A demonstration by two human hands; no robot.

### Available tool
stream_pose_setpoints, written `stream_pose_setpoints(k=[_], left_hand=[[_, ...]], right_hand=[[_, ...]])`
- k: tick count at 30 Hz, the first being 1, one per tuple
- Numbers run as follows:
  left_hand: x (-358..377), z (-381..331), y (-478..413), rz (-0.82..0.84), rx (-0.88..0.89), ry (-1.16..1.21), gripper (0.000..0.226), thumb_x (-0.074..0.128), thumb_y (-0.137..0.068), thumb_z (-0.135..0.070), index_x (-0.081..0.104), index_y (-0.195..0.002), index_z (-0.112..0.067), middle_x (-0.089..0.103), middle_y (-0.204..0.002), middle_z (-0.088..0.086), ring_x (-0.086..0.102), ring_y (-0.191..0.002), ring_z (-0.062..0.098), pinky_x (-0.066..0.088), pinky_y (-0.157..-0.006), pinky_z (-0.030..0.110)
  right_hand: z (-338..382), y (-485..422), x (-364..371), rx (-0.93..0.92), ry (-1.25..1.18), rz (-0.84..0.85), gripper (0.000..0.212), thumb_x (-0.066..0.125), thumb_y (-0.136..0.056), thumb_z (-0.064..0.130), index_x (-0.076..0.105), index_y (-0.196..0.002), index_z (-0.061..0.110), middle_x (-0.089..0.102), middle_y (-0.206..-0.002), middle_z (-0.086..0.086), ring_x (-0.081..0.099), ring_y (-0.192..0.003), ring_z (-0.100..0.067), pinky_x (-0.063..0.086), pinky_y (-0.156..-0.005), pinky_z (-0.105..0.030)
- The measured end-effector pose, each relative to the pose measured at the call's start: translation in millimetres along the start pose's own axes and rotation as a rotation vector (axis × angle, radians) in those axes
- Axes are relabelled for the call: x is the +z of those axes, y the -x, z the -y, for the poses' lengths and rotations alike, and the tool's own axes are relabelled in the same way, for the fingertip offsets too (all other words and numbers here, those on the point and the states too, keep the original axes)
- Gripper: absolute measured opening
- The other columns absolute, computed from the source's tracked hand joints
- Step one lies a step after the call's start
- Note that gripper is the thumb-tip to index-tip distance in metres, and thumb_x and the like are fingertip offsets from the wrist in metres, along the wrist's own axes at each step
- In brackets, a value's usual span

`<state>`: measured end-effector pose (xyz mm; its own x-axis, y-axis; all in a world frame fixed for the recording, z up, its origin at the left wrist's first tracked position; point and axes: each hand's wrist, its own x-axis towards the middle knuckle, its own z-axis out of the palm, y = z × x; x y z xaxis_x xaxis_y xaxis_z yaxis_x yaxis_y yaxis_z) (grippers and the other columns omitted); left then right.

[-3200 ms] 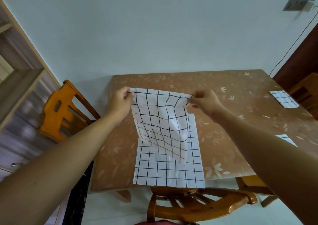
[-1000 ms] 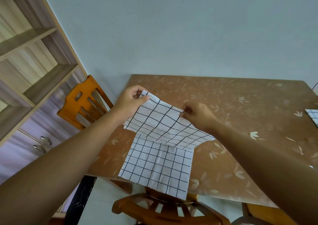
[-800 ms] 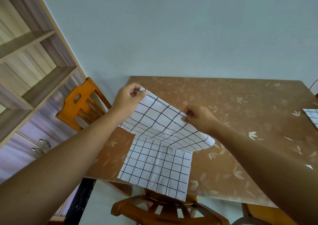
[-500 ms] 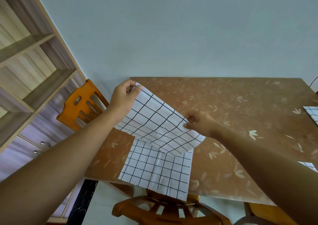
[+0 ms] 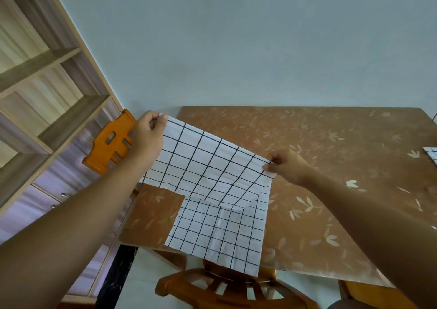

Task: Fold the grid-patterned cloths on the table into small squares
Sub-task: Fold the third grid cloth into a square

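Observation:
A white cloth with a black grid (image 5: 208, 167) hangs stretched in the air over the table's near left corner. My left hand (image 5: 147, 136) pinches its upper left corner, raised high. Its right corner is pinched by my right hand (image 5: 287, 165), lower and close to the tabletop. Under it a second grid cloth (image 5: 220, 233) lies flat on the brown leaf-patterned table (image 5: 331, 167), its near edge hanging over the table's front. A folded grid cloth (image 5: 431, 155) shows partly at the right edge.
An orange wooden chair (image 5: 108, 141) stands at the table's left side. Another chair (image 5: 227, 287) sits below the front edge. Wooden shelves and drawers (image 5: 47, 96) fill the left. The wall runs behind the table.
The held cloth has been spread wider and tilted: my left hand went up and to the left, my right hand went right and down toward the table.

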<state>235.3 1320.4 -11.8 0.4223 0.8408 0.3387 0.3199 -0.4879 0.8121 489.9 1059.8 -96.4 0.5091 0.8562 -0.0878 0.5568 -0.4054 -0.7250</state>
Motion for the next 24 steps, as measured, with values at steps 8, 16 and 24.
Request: stream_pose_setpoints(k=[8, 16, 24], left_hand=[[18.5, -47.3, 23.7, 0.237, 0.266, -0.054, 0.015, 0.055, -0.105, -0.026, 0.060, -0.096, -0.014, 0.045, -0.072, -0.010, 0.045, -0.061, -0.003, 0.036, -0.059, 0.010], [36.4, -84.1, 32.3, 0.329, 0.506, -0.066, 0.022, 0.061, -0.099, -0.032, 0.066, -0.095, -0.010, 0.061, -0.076, 0.005, 0.055, -0.070, 0.018, 0.047, -0.066, 0.037], [17.8, -27.8, 22.6, 0.078, -0.013, 0.110, 0.059, 0.056, -0.097, -0.056, 0.041, -0.147, -0.029, 0.042, -0.152, -0.004, 0.040, -0.140, 0.013, 0.040, -0.111, 0.038]], right_hand=[[45.4, -6.2, 1.6, -0.012, -0.037, 0.100, 0.036, 0.084, -0.078, 0.029, 0.067, -0.110, 0.025, 0.071, -0.110, 0.002, 0.067, -0.105, -0.018, 0.054, -0.098, -0.041], [114.0, -7.5, 15.8, -0.159, -0.120, 0.179, 0.008, 0.072, -0.093, 0.026, 0.067, -0.098, 0.028, 0.069, -0.089, 0.012, 0.063, -0.083, -0.003, 0.045, -0.074, -0.023], [119.9, 5.9, -19.0, 0.038, -0.641, 0.254, 0.020, 0.068, -0.097, 0.019, 0.073, -0.110, 0.005, 0.079, -0.101, -0.008, 0.077, -0.094, -0.025, 0.062, -0.078, -0.034]])
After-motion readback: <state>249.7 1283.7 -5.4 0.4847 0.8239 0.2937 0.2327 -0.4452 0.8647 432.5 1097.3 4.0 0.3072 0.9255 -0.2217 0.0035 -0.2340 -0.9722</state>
